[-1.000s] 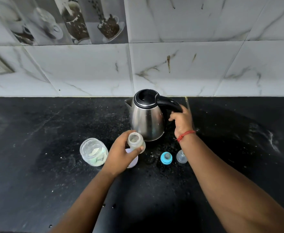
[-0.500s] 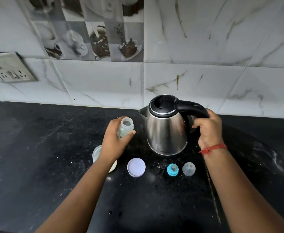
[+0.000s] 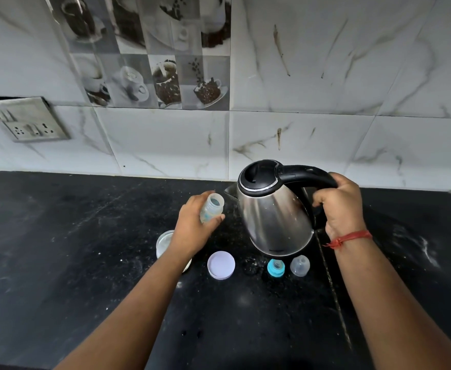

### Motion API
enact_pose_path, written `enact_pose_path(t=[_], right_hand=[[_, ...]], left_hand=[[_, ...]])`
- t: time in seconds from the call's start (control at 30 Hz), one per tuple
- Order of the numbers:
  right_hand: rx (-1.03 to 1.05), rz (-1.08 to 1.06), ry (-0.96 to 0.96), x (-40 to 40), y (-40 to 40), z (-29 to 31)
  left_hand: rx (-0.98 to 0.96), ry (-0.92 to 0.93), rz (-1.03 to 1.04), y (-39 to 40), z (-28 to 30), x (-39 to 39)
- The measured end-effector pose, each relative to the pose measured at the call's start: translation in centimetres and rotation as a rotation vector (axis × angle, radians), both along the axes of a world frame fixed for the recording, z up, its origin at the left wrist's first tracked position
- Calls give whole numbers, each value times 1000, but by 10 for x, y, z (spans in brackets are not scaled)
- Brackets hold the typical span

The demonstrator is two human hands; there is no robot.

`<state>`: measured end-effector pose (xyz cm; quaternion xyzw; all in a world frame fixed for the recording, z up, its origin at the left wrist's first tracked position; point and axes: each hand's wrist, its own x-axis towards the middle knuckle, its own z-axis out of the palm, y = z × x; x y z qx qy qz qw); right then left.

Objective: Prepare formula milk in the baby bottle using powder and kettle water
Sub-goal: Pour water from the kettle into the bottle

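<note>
Bottle [image 3: 211, 210] sits in my left hand [image 3: 192, 231], raised off the black counter [image 3: 59, 263] and leaned toward the kettle [image 3: 272, 214], its open mouth just beside the spout [image 3: 229, 192]. My fingers wrap its lower body with the thumb [image 3: 215, 220] pressed across the front, leaving the neck clear so water can enter. My right hand [image 3: 340, 206] curls fully round the black handle [image 3: 307, 174], fingers closed tight, because a kettle of water needs a firm hold. The kettle is lifted and tipped slightly to the left, spout aimed at the bottle; I see no stream yet, so I judge the pour is about to start. The powder jar [image 3: 164, 243] stands partly behind my left wrist, its white lid [image 3: 221, 264] lying off beside it. The blue teat ring [image 3: 275, 268] and clear cap [image 3: 299, 266] wait near the front, set aside for closing afterwards. Whether powder is already inside the bottle, I cannot tell.
</note>
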<state>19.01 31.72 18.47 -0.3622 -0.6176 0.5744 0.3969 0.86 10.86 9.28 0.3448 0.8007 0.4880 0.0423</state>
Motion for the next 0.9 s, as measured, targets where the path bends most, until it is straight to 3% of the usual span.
enact_pose_path(t=[0.9], right_hand=[[226,21,-188,4,-25,34]], left_hand=[[-9,44,-62,-20,9,10]])
